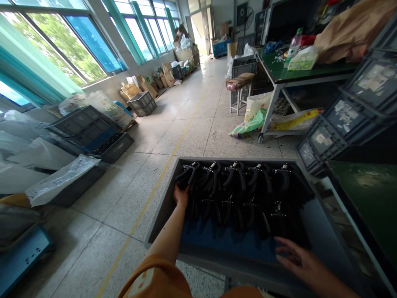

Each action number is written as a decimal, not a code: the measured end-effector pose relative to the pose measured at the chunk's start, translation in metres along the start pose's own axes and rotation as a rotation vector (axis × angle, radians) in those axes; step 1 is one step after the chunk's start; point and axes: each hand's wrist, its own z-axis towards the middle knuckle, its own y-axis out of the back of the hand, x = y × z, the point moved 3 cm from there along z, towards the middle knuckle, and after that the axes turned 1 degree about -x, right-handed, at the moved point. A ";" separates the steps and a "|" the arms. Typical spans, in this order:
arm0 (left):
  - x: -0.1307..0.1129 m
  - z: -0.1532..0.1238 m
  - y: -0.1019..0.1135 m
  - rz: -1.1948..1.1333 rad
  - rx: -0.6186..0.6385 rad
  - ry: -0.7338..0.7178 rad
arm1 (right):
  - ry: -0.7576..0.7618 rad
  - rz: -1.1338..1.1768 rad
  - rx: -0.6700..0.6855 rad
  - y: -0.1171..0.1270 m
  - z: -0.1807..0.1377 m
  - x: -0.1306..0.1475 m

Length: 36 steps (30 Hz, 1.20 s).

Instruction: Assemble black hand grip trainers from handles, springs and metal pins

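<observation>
A grey crate [161,211] stands in front of me, filled with several black hand grippers [235,182] laid in rows on a blue liner [223,244]. My left hand [180,195] reaches into the crate's far left corner and touches the leftmost hand gripper [189,171]; its fingers are curled down and partly hidden. My right hand [294,256] hovers over the crate's near right part, fingers spread and empty, close to the nearest black grippers. An orange sleeve [155,277] shows at the bottom.
A green-topped table [297,72] with a bottle and clutter stands at the right back. Stacked grey crates [350,120] rise on the right. More crates and plastic bags [83,128] line the left wall under windows. A yellow floor line [173,149] runs down the tiled aisle.
</observation>
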 end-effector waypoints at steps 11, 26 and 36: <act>0.003 0.004 0.002 0.030 0.046 -0.033 | -0.006 0.007 0.012 0.000 0.002 -0.008; -0.009 0.003 0.011 -0.107 -0.088 -0.074 | 0.008 -0.031 0.010 0.002 -0.001 -0.004; -0.022 0.013 0.004 -0.278 -0.152 -0.011 | 0.009 -0.065 0.062 -0.006 -0.001 -0.007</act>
